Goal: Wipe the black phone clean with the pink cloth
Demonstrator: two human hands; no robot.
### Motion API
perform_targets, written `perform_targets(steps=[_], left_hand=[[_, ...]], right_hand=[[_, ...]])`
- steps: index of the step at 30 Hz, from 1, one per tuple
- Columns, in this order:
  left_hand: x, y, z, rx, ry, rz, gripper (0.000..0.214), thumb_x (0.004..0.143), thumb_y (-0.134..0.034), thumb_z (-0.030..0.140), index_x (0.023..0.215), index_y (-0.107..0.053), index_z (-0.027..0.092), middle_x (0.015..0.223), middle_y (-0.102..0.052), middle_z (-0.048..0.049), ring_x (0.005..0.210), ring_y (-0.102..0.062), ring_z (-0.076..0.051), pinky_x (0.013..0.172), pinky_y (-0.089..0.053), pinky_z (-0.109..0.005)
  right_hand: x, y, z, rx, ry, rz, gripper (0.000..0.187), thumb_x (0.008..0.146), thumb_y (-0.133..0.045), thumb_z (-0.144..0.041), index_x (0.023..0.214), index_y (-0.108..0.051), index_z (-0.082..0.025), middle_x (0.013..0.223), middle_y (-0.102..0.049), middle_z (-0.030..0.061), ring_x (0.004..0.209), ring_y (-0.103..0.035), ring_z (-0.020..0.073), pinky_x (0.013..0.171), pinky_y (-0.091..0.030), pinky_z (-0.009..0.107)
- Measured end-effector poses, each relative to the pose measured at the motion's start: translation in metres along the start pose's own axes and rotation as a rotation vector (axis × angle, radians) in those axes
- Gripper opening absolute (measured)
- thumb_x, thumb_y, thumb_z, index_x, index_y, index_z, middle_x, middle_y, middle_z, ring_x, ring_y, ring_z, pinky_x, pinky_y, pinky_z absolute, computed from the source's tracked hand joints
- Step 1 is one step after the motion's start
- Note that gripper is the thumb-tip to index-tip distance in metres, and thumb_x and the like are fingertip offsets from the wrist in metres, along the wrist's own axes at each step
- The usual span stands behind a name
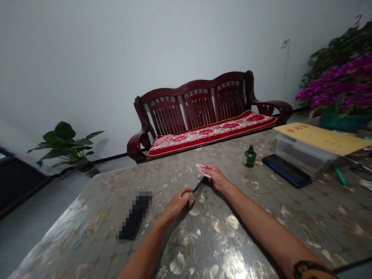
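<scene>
My left hand [178, 202] rests on the patterned table [221, 236], fingers pinched round the near end of a thin black stick-like tool [200, 185]. My right hand [215, 177] lies just beyond it, fingers closed on a small pink piece [201, 169] that looks like folded paper or cloth. The tool's far end meets the pink piece under my right fingers. Both forearms stretch across the table toward the middle.
A small green bottle [250, 156] with a dark cap stands right of my hands. A dark phone [286, 170] lies beside a clear plastic box [302, 153] under a yellow sheet. A blurred black object [134, 217] lies at left. A wooden bench [203, 112] stands behind.
</scene>
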State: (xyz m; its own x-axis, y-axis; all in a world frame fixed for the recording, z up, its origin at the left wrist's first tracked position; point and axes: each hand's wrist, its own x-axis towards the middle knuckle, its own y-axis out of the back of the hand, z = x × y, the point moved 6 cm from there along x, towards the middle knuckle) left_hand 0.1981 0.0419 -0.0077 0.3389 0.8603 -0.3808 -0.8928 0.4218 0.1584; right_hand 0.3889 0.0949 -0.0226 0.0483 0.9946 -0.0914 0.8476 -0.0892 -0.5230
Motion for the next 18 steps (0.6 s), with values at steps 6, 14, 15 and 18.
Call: perform_targets(steps=[6, 14, 15, 18], left_hand=[[-0.008, -0.003, -0.002, -0.118, -0.014, -0.146, 0.052, 0.076, -0.061, 0.057, 0.106, -0.060, 0.014, 0.081, -0.074, -0.0086, 0.058, -0.061, -0.014, 0.050, -0.032, -0.022], [-0.016, 0.001, -0.007, -0.265, 0.069, -0.196, 0.049, 0.075, -0.065, 0.055, 0.100, -0.062, 0.013, 0.083, -0.074, -0.0100, 0.062, -0.064, -0.014, 0.050, -0.037, -0.019], [-0.017, 0.001, -0.007, -0.270, 0.064, -0.197, 0.050, 0.075, -0.066, 0.056, 0.101, -0.063, 0.013, 0.083, -0.074, -0.0102, 0.064, -0.065, -0.015, 0.051, -0.039, -0.019], [-0.021, 0.002, -0.008, -0.296, 0.097, -0.205, 0.053, 0.073, -0.069, 0.056, 0.104, -0.065, 0.012, 0.085, -0.075, -0.0115, 0.071, -0.068, -0.018, 0.055, -0.044, -0.020]], right_hand=[[-0.008, -0.013, -0.017, -0.136, 0.041, -0.009, 0.035, 0.053, -0.085, -0.037, 0.079, -0.076, -0.016, 0.070, -0.070, 0.0003, 0.064, -0.056, 0.0138, 0.065, -0.039, 0.025], [-0.016, -0.021, -0.034, -0.247, 0.019, -0.095, 0.033, 0.054, -0.083, -0.033, 0.081, -0.076, -0.015, 0.068, -0.069, -0.0002, 0.061, -0.055, 0.0133, 0.062, -0.037, 0.025], [-0.017, -0.020, -0.035, -0.254, 0.021, -0.110, 0.034, 0.055, -0.083, -0.034, 0.082, -0.076, -0.015, 0.069, -0.069, -0.0001, 0.061, -0.055, 0.0131, 0.062, -0.037, 0.025], [-0.020, -0.018, -0.036, -0.259, 0.007, -0.165, 0.035, 0.055, -0.083, -0.036, 0.083, -0.076, -0.015, 0.068, -0.069, -0.0002, 0.058, -0.054, 0.0128, 0.060, -0.037, 0.024]])
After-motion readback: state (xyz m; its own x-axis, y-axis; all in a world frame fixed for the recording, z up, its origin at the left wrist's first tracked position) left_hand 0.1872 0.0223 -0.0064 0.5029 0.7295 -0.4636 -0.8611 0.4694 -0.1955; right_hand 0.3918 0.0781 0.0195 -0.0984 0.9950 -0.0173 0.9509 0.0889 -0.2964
